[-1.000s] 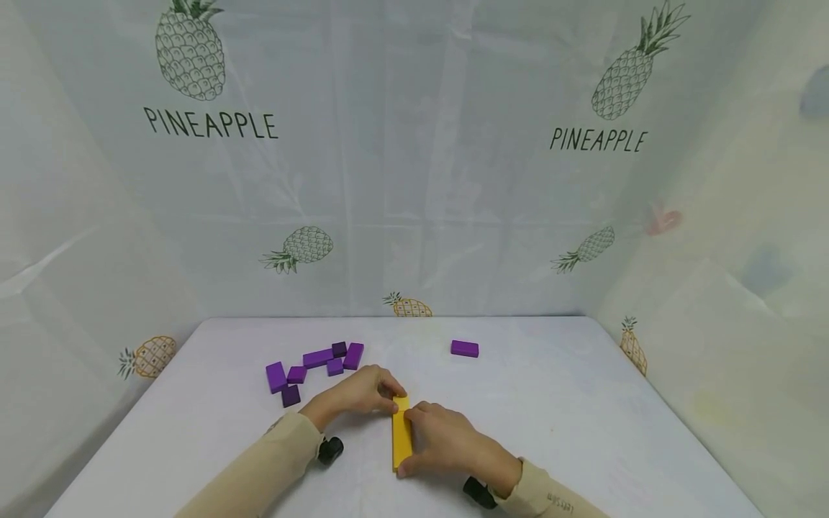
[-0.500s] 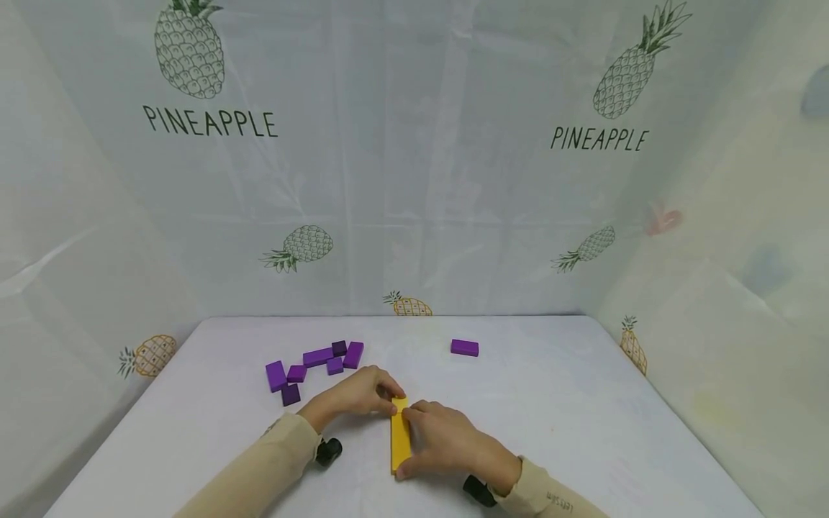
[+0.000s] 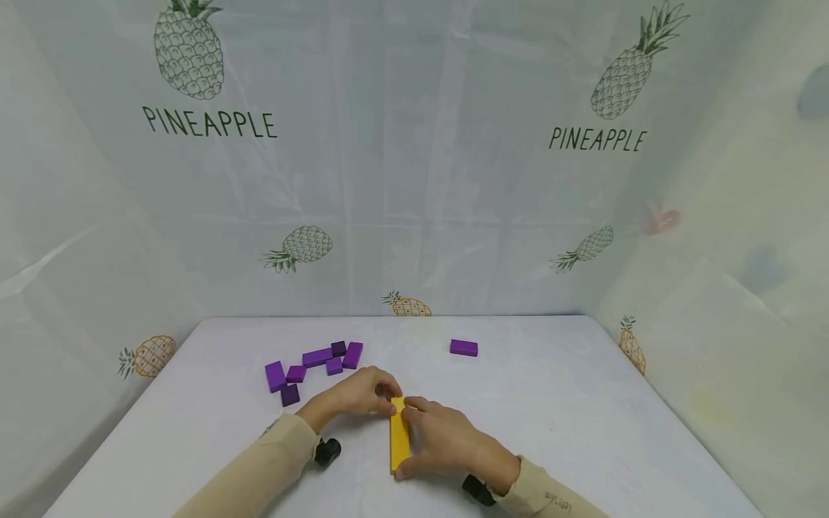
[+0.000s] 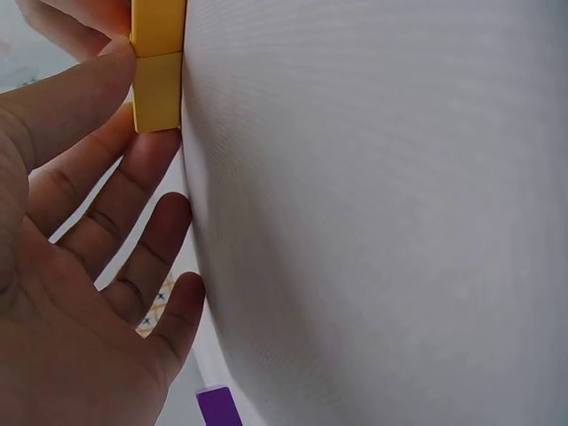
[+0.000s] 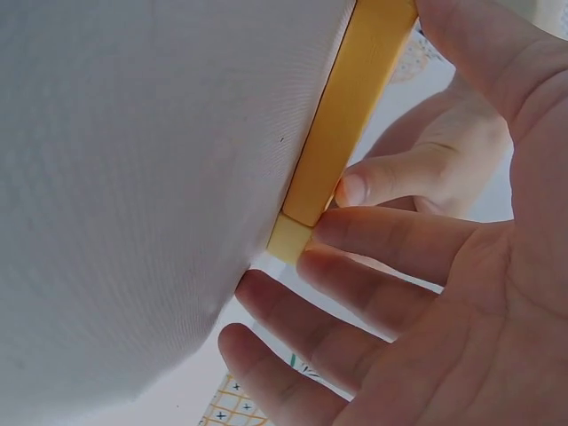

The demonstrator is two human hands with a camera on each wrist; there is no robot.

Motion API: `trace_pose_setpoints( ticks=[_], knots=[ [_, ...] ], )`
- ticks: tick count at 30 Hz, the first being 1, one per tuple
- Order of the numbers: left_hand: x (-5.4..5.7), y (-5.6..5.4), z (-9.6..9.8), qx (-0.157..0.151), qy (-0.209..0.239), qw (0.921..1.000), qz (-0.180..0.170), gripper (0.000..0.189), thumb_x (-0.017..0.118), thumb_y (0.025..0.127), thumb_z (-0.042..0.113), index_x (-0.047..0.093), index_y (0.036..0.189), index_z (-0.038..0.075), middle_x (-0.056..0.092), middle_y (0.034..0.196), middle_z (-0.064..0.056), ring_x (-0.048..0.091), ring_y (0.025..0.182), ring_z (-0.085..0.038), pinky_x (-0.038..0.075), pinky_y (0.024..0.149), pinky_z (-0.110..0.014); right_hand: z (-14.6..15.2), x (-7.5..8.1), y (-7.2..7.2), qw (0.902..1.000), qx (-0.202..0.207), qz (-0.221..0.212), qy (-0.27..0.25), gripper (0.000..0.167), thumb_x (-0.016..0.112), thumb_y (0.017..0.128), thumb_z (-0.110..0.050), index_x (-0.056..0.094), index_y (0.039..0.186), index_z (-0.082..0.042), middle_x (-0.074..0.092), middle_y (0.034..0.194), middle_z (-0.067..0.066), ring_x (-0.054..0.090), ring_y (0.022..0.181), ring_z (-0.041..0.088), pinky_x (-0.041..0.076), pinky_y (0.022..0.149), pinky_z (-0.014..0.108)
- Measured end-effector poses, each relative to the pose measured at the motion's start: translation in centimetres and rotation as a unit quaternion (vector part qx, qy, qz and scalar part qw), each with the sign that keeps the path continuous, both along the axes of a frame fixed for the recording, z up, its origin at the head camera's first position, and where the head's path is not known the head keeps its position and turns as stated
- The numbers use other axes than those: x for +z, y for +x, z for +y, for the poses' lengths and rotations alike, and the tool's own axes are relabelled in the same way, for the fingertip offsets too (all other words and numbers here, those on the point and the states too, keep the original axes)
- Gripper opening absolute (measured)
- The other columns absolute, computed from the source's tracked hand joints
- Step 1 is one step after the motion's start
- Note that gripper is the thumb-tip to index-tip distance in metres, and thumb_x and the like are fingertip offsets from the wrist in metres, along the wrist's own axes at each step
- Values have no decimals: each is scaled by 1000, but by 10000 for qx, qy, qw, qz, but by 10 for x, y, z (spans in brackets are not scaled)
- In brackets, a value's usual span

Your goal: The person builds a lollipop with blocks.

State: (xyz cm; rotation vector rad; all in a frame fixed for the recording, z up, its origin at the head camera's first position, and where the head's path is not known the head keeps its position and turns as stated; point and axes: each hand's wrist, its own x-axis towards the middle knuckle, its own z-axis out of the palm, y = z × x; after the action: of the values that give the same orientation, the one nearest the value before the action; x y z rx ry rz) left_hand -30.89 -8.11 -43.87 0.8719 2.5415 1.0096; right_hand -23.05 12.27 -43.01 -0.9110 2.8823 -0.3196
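Two hands, two yellow blocks. Left hand [image 3: 364, 392] grip pinching the short yellow block [image 3: 398, 404]. Right hand [image 3: 447, 437] grip holding the long yellow block [image 3: 400, 444], thumb at its near end, index fingertip by the seam. Yellow blocks lie end to end on the surface [image 3: 550, 432], short one at the far end, in front of the person.

Purple count: eight. Seven purple blocks [image 3: 317, 357] in a loose cluster to the left, one lone purple block [image 3: 463, 347] off right toward the far edge. Two sleeves, a black wrist camera [image 3: 327, 452] at each cuff.

Head view gets all eight purples; left wrist view catches just one, at the bottom, but shows the seam closely. Right wrist view shows the left thumb behind the long block.

Room: cluster sits well apart from the yellow row; wide gap from right hand to right edge. Pineapple-print curtain [image 3: 414, 180] borders the far edge.
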Motion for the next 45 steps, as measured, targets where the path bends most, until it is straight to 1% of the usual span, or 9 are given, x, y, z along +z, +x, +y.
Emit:
trace_pose_setpoints(
  ticks=[5, 10, 14, 18, 24, 29, 34, 38, 45],
  knots=[
    [0, -2, -4, 30, 107, 9999, -67, 21, 77, 81, 19, 70, 100, 15, 64, 86, 6, 56, 81, -15, 49, 75, -28, 1, -1, 0, 9999, 76, 71, 28, 96, 66, 62, -78, 55, 133, -14, 48, 140, -1, 53, 120, 18, 51, 89, 41],
    [3, -11, -16, 200, 283, 9994, 67, 27, 75, 83, 20, 69, 107, 10, 63, 89, 6, 57, 84, -15, 51, 72, -29, 1, 1, 2, 9999, 58, 115, 91, 94, 66, 63, -78, 56, 131, -14, 48, 141, -1, 52, 121, 19, 50, 91, 40],
    [8, -18, -27, 634, 250, 9974, 224, 29, 75, 83, 19, 68, 110, 11, 63, 95, 2, 56, 91, -17, 50, 79, -33, 1, 2, 3, 9999, 19, 112, 127, 93, 67, 63, -77, 56, 131, -14, 48, 141, -1, 51, 121, 18, 49, 92, 40],
    [12, -27, -38, 1095, 240, 9931, 343, 31, 76, 82, 17, 67, 112, 10, 63, 101, -4, 55, 95, -22, 49, 83, -37, 1, 2, 4, 9999, -4, 98, 130, 92, 68, 63, -76, 56, 131, -14, 48, 141, 0, 52, 121, 19, 49, 91, 39],
    [14, -42, -52, 1485, 330, 9864, 618, 44, 77, 80, 13, 63, 122, 9, 60, 113, -10, 53, 105, -29, 45, 94, -46, 1, 1, 4, 9999, -14, 47, 145, 92, 68, 64, -75, 55, 132, -15, 47, 142, 0, 50, 123, 19, 48, 93, 40],
    [11, -53, -60, 1609, -60, 9811, 1070, 47, 80, 78, 15, 64, 122, 11, 59, 120, -8, 49, 113, -31, 39, 100, -51, 0, 1, 5, 9998, 1, 66, 163, 92, 69, 64, -75, 55, 133, -15, 46, 142, 0, 50, 123, 20, 48, 93, 40],
    [10, -57, -63, 1614, -776, 9734, 1431, 49, 82, 75, 22, 66, 120, 12, 61, 119, -9, 47, 113, -32, 38, 98, -52, 0, 2, 5, 9998, 28, 59, 176, 92, 68, 65, -75, 54, 133, -15, 45, 143, 0, 50, 123, 20, 48, 93, 40],
    [10, -57, -64, 1620, -1136, 9688, 1491, 49, 82, 75, 26, 67, 120, 11, 62, 119, -11, 48, 112, -34, 37, 96, -53, 0, 3, 5, 9999, 34, 20, 155, 93, 68, 65, -75, 54, 134, -15, 45, 143, 0, 49, 124, 20, 47, 94, 40],
    [4, -61, -65, 1559, -1275, 9657, 1637, 45, 80, 77, 27, 69, 117, 12, 63, 119, -10, 49, 112, -34, 37, 95, -54, 1, 3, 5, 9998, 33, 56, 180, 93, 67, 65, -76, 54, 134, -15, 45, 143, 0, 49, 124, 20, 47, 94, 40]
  ],
)
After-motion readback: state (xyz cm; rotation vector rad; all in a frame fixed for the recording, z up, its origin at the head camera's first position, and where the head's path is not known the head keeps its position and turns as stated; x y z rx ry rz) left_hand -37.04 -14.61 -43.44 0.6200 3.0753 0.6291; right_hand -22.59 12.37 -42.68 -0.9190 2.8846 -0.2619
